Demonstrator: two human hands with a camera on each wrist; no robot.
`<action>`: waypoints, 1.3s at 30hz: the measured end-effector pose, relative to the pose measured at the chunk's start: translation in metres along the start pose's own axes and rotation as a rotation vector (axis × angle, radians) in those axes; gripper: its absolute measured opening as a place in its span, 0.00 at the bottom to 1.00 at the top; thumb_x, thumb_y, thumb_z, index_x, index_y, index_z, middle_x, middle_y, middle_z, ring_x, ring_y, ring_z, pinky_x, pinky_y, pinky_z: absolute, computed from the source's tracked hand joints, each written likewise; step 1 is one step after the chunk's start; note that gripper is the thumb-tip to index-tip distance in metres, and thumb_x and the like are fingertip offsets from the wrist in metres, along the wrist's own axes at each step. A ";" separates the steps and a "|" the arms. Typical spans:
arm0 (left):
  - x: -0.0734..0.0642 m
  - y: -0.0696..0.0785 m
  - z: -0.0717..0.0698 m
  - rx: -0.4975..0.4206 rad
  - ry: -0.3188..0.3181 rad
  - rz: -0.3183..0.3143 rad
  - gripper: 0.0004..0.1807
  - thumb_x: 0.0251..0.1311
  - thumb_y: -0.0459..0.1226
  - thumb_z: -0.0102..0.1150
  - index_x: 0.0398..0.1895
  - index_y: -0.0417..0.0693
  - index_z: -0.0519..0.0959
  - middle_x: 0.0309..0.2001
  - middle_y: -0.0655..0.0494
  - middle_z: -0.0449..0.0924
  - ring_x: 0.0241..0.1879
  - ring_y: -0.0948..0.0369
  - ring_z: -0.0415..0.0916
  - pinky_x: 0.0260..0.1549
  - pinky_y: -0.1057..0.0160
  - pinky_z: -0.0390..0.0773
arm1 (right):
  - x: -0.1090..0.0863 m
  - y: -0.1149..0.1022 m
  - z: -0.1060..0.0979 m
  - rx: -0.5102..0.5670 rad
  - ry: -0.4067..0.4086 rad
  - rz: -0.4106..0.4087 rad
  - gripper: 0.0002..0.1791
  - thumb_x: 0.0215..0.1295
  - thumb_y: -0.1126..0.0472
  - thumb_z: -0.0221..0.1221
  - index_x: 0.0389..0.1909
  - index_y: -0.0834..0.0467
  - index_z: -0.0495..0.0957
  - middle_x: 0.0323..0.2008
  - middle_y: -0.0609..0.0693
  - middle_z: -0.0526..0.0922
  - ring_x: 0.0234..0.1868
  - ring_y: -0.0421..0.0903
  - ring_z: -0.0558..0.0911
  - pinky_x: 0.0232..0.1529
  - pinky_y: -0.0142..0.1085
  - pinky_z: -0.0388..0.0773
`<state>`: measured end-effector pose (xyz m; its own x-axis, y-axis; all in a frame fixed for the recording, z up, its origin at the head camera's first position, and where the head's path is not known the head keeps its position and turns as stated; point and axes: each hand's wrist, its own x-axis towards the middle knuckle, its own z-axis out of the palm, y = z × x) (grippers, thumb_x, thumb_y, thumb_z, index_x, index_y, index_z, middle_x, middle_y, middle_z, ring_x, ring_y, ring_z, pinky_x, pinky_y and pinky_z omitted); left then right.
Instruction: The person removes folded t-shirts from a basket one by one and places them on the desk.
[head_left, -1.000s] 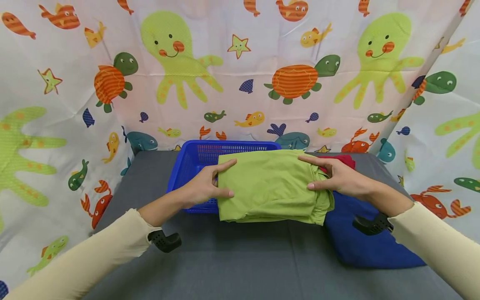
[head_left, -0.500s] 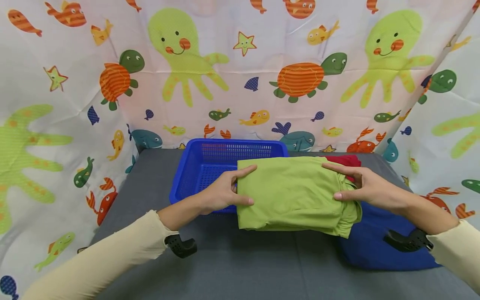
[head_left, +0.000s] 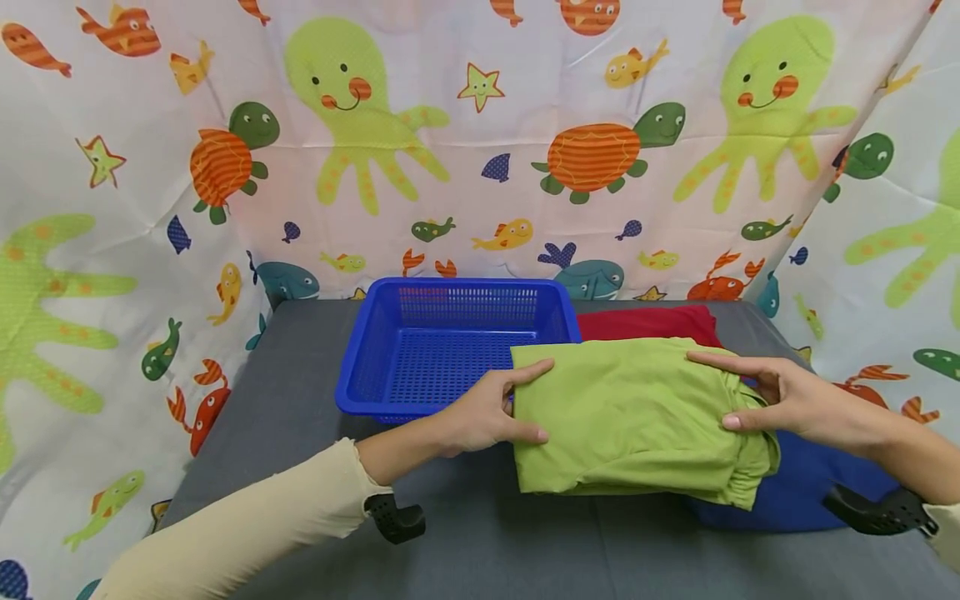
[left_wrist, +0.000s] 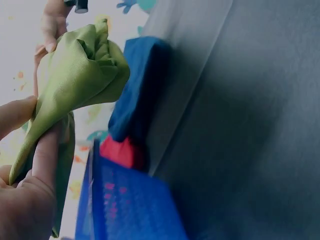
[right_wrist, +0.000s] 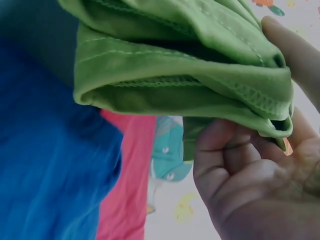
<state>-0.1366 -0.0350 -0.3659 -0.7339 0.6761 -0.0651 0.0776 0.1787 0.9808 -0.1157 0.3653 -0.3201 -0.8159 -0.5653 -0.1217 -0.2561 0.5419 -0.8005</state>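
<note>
A folded lime-green garment [head_left: 622,417] hangs above the table between both hands, its stitched hems [right_wrist: 165,80] showing in layers at the right end. My left hand [head_left: 491,412] grips its left edge, thumb on the near face and some fingers underneath, as the left wrist view shows. At the opposite end my right hand [head_left: 787,404] pinches the hemmed side, fingers curled beneath the cloth in the right wrist view. Below and behind the garment lie a blue folded cloth [head_left: 802,487] and a red folded cloth [head_left: 652,323], both partly hidden by it.
A blue plastic basket [head_left: 347,367] with a slotted floor stands left of the garment at the back of the grey table [head_left: 300,358]. Curtains [head_left: 480,175] printed with sea animals enclose the back and both sides.
Both hands have carried the green garment rightward and nearer, away from in front of the basket. More of the basket's inside and of the red cloth now shows.
</note>
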 end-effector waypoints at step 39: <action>-0.033 -0.086 0.051 -0.023 0.005 -0.107 0.55 0.49 0.24 0.72 0.79 0.32 0.50 0.66 0.38 0.73 0.51 0.62 0.80 0.48 0.72 0.80 | -0.014 0.065 0.086 0.120 -0.042 -0.080 0.37 0.68 0.68 0.61 0.77 0.57 0.62 0.72 0.26 0.63 0.69 0.12 0.54 0.58 0.18 0.69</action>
<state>-0.0844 -0.0360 -0.4572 -0.7408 0.6502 -0.1686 -0.0167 0.2331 0.9723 -0.0767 0.3553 -0.4208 -0.7722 -0.6306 -0.0777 -0.2532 0.4175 -0.8727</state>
